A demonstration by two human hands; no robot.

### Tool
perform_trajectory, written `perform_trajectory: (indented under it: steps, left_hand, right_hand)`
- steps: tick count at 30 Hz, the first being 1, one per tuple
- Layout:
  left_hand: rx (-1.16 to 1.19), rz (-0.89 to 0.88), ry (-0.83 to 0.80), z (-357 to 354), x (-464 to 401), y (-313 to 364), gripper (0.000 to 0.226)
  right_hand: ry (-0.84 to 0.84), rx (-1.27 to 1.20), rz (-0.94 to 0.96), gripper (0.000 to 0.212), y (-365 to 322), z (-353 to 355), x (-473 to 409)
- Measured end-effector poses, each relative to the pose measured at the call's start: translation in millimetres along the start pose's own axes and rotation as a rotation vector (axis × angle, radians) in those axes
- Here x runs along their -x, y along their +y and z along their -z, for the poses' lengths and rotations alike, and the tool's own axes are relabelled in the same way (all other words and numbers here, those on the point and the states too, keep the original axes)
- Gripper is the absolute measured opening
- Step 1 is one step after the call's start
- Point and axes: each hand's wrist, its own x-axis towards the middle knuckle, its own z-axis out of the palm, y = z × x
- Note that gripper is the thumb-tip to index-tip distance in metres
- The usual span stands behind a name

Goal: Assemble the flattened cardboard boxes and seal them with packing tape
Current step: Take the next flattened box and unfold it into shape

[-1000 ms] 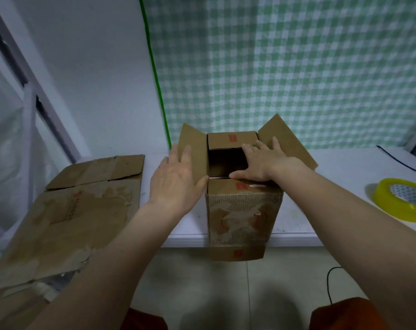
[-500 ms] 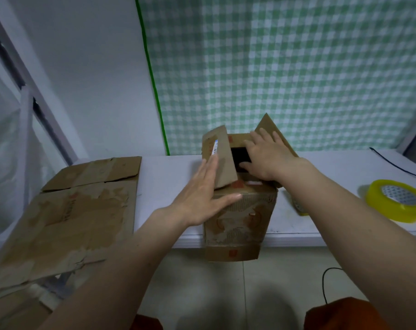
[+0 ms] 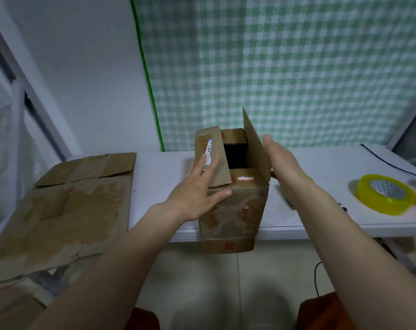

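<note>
Cardboard box [image 3: 234, 206] stands upright at the worktop's [image 3: 159, 177] near edge between both hands, the left hand [image 3: 197, 191], fingers straight, pressing its left flap [image 3: 213, 158] inward while the flat right hand [image 3: 282, 160] backs the upright right flap [image 3: 254, 148], nearer the yellow tape roll [image 3: 385, 196].

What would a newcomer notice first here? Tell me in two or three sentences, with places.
The worn brown cardboard box stands at the white table's front edge, its top half open. The left hand presses one side flap inward with flat fingers while the right hand lies flat against the upright flap opposite. A flattened brown cardboard sheet lies at the left, and a yellow roll of packing tape sits at the right.
</note>
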Motion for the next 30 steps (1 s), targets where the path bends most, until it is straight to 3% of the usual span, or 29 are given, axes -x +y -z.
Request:
perform_trajectory:
  steps: [3, 8, 14, 20, 22, 25, 26, 28, 30]
  left_hand:
    - [0.142, 0.008, 0.06, 0, 2, 1, 0.11]
    - [0.112, 0.129, 0.017, 1, 6, 9, 0.095]
    - [0.074, 0.184, -0.012, 5, 9, 12, 0.09]
    - [-0.068, 0.102, -0.067, 4, 32, 25, 0.113]
    - [-0.178, 0.03, -0.049, 0, 40, 32, 0.1]
    - [-0.403, -0.156, 0.142, 10, 39, 36, 0.062]
    - [-0.442, -0.205, 0.193, 16, 35, 34, 0.061]
    - [-0.469, -0.234, 0.178, 21, 22, 23, 0.084]
    - [-0.478, -0.164, 0.024, 21, 10, 11, 0.107]
  right_hand:
    - [-0.103, 0.037, -0.027, 0.035, 12, -11, 5]
    - [-0.143, 0.196, 0.075, 0.05, 16, -18, 10]
    - [-0.15, 0.27, 0.088, 0.047, 23, -14, 10]
    - [-0.096, 0.172, 0.093, 0.048, 15, -6, -2]
    - [-0.076, 0.121, 0.098, 0.046, 11, -5, -12]
    - [-0.05, 0.14, 0.115, 0.031, 7, -10, -25]
    - [-0.048, 0.137, 0.126, 0.028, 6, -14, -29]
    - [-0.063, 0.127, 0.139, 0.025, 5, -21, -36]
    - [-0.066, 0.117, 0.143, 0.028, 6, -25, -42]
